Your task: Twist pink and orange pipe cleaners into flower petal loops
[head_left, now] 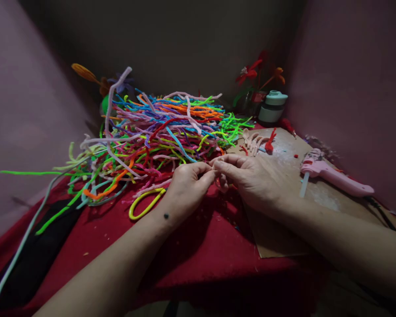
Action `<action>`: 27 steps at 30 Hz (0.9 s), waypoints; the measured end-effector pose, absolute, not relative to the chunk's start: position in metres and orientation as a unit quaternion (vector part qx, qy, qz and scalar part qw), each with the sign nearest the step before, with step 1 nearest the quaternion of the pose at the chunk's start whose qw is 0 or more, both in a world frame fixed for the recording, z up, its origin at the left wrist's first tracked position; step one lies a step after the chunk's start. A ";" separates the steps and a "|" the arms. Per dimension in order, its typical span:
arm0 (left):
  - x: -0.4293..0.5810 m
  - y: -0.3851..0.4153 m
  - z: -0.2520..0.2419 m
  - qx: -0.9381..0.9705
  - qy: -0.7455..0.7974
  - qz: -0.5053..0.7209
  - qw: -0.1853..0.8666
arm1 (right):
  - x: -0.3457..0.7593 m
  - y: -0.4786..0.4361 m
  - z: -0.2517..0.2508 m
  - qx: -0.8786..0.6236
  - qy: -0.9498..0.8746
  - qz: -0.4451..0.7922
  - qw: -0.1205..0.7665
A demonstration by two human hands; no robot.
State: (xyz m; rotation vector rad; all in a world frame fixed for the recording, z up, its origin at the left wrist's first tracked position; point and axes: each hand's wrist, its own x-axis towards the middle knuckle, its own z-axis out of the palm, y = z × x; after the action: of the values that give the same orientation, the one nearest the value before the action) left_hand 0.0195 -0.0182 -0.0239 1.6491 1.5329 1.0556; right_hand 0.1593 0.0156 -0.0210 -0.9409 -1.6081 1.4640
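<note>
Tablecloth (188, 251): deep red, a few tiny specks on it, front edge dropping off into shadow.
Walls: pinkish-purple left wall (16, 101) and right wall (353, 83), plus a murky dark back wall (171, 39). Pretty dim in here tbh.
Cardboard (273, 245): on the right side of the table, whitish smears across it, pink glue gun (338, 178) lying on top with a clear-ish stick (304, 185) by it. Some pale fuzzy strips (253, 141) and a red fuzzy bit (269, 143) near the far edge.
Pipe cleaners (171, 136): massive messy heap in every colour, just beyond the hands.
Yellow loop (131, 210): on the cloth beside the left wrist.
Left hand (186, 185): thumb and forefinger pinched together, tips meeting the other hand's.
Right hand (255, 176): thumb and forefinger pinching too.
Small pale piece (220, 160): right at those fingertips, above the cloth, too covered up to say what it is.
Back right: lidded jar (272, 112), red flower (248, 74) behind it.
Far left: white cable (30, 235) running over black fabric (46, 251).
</note>
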 end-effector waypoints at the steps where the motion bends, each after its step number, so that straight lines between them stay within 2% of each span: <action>1: 0.018 -0.018 -0.022 0.617 0.583 0.401 0.344 | 0.159 0.016 -0.021 -0.360 -0.626 0.577 0.382; 5: 0.012 -0.018 -0.014 0.585 0.569 0.380 0.436 | 0.159 0.020 -0.024 -0.360 -0.613 0.572 0.409; 14: 0.011 -0.018 -0.016 0.592 0.582 0.385 0.404 | 0.159 0.019 -0.024 -0.363 -0.615 0.579 0.393; 21: 0.007 -0.015 -0.019 0.605 0.574 0.399 0.380 | 0.159 0.021 -0.025 -0.337 -0.577 0.658 0.346; 27: 0.007 -0.015 -0.022 0.605 0.570 0.402 0.384 | 0.160 0.016 -0.015 -0.401 -0.622 0.591 0.319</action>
State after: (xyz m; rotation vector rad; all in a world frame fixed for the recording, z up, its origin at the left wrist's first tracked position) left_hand 0.0070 -0.0149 -0.0223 1.5409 1.4535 1.0250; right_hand 0.1599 0.0156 -0.0147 -1.0551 -1.6360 1.5552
